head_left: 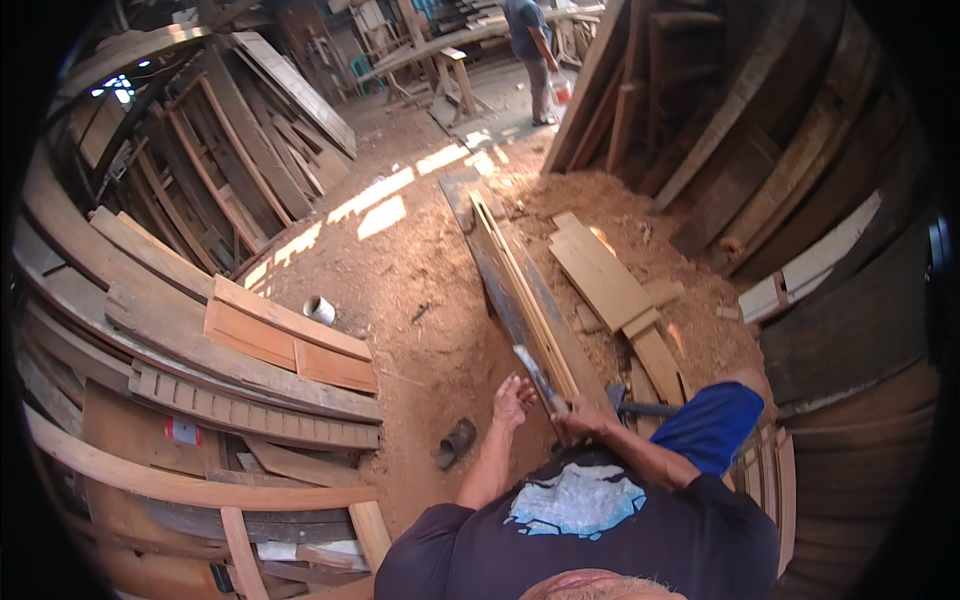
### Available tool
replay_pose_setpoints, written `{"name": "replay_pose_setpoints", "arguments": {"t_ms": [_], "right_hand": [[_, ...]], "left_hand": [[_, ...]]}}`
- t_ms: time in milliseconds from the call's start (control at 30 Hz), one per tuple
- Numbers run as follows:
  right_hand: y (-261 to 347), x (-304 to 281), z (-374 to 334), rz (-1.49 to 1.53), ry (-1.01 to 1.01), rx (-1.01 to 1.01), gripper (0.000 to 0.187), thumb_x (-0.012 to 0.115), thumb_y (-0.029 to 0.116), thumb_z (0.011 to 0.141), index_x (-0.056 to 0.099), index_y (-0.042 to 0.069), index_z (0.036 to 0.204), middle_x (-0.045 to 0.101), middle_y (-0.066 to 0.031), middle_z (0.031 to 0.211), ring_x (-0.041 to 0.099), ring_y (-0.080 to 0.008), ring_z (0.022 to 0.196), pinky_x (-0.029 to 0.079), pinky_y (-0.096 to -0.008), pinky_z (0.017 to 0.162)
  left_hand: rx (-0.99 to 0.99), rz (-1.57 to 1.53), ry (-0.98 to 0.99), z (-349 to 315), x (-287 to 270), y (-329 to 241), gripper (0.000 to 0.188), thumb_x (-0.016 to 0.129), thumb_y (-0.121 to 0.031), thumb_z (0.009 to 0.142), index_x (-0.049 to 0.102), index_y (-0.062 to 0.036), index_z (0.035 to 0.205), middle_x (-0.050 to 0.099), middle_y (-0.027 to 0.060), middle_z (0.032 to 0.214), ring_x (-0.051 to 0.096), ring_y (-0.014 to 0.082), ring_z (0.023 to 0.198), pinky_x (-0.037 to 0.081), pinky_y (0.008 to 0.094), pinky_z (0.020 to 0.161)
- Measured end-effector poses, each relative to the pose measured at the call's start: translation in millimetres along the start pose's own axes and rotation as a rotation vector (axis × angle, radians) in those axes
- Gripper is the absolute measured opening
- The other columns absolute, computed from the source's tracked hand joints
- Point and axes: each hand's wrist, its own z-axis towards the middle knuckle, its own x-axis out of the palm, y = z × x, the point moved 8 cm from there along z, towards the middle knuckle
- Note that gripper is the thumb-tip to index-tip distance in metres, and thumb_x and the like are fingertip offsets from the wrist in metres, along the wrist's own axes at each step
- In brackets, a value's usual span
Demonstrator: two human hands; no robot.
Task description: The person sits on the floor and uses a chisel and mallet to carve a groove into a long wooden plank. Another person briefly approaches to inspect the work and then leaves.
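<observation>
My right hand (588, 416) is closed around the near end of a long, narrow grey tool (537, 374) with a pale far tip; whether it is a chisel or a file I cannot tell. The tool slants over the left side of a long, light wooden piece (522, 290). That piece lies lengthwise on a worn plank bench (465, 212). Just left of the tool, my left hand (514, 400) is raised with its fingers partly bent and apart, holding nothing that I can see. A dark-handled tool (645, 409), possibly a hammer, lies beside my blue-clad leg.
Pale boards (598, 262) lie on sawdust right of the bench. Stacked planks and frames (250, 375) fill the left side; tall timber (740, 130) leans at right. A dark cylinder (456, 443) and a white can (319, 310) lie on the floor. Another person (527, 45) stands far back.
</observation>
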Motion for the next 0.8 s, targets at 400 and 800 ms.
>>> {"name": "replay_pose_setpoints", "arguments": {"t_ms": [400,800], "right_hand": [[-40,-150,-22,-0.348,-0.605,0.194,0.038,0.069,0.024,0.081,0.064,-0.007,0.103,0.068,-0.0283,0.095,0.067,-0.0416,0.095,0.052,-0.0462,0.083],[-128,-166,-34,-0.559,-0.426,0.558,0.049,0.067,0.024,0.079,0.063,-0.009,0.115,0.063,-0.0325,0.119,0.062,-0.0429,0.115,0.050,-0.0453,0.097]], "left_hand": [[-0.129,0.919,0.089,-3,14,132,0.087,0.081,-0.029,0.083,0.032,-0.0028,0.149,0.065,0.0147,0.114,0.066,0.0200,0.087,0.056,0.0319,0.068],[0.102,0.982,-0.107,49,16,142,0.073,0.085,-0.022,0.071,0.045,0.0058,0.125,0.063,0.0231,0.112,0.065,0.0334,0.102,0.052,0.0419,0.090]]}}
